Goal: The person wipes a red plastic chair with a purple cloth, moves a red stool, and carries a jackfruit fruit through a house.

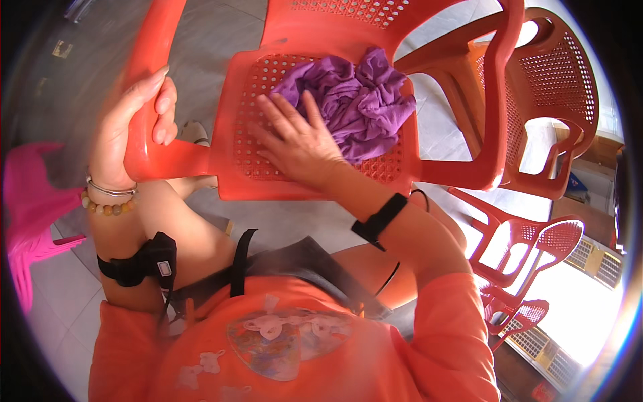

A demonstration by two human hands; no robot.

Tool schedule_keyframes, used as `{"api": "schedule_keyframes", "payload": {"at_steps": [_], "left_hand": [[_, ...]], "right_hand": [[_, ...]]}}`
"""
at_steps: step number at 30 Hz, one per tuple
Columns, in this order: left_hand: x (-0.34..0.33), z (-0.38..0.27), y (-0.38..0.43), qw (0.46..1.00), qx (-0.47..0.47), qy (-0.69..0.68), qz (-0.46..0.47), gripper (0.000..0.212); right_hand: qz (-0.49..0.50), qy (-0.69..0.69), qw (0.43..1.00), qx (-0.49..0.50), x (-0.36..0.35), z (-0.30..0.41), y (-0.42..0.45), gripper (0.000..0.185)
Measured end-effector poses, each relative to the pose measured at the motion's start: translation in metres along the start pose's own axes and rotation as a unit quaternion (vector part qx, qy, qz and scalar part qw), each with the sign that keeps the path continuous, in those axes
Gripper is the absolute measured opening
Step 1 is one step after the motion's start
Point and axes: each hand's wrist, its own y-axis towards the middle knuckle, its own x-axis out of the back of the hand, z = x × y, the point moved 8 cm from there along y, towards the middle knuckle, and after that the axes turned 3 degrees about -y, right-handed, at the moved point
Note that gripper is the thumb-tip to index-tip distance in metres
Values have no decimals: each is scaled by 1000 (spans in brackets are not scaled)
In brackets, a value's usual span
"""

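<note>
A red plastic armchair (224,125) with a perforated seat and back stands in front of me. My left hand (119,123) is wrapped around its left armrest (155,40), near the front bend. My right hand (301,143) lies palm down over the seat with its fingers spread. Its index finger reaches the near edge of a crumpled purple cloth (356,100), which is heaped on the middle and right of the seat. Whether the fingertips touch the cloth or only overlap it in view, I cannot tell.
A brown plastic armchair (552,85) stands close on the right. Further right are more red plastic chairs (512,236) near a bright opening. Bright pink plastic chairs (35,196) are at the left rim. A black cable (387,279) runs by my right thigh. Grey tiles (73,281) cover the floor.
</note>
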Motion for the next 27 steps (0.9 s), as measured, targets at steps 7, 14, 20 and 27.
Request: {"api": "schedule_keyframes", "payload": {"at_steps": [7,14,20,27], "left_hand": [[-2,0,-1,1000,-16,6,10,25],[-2,-1,-1,1000,-13,17,11,25],[-2,-3,2,999,-19,27,16,24],[7,-1,0,1000,-11,19,3,20]], "right_hand": [[-51,-29,998,-4,-18,27,44,42],[-109,43,989,-89,-6,12,33,46],[-61,49,992,-99,8,-21,-16,46],[44,-1,999,-24,33,-43,-58,44]]}}
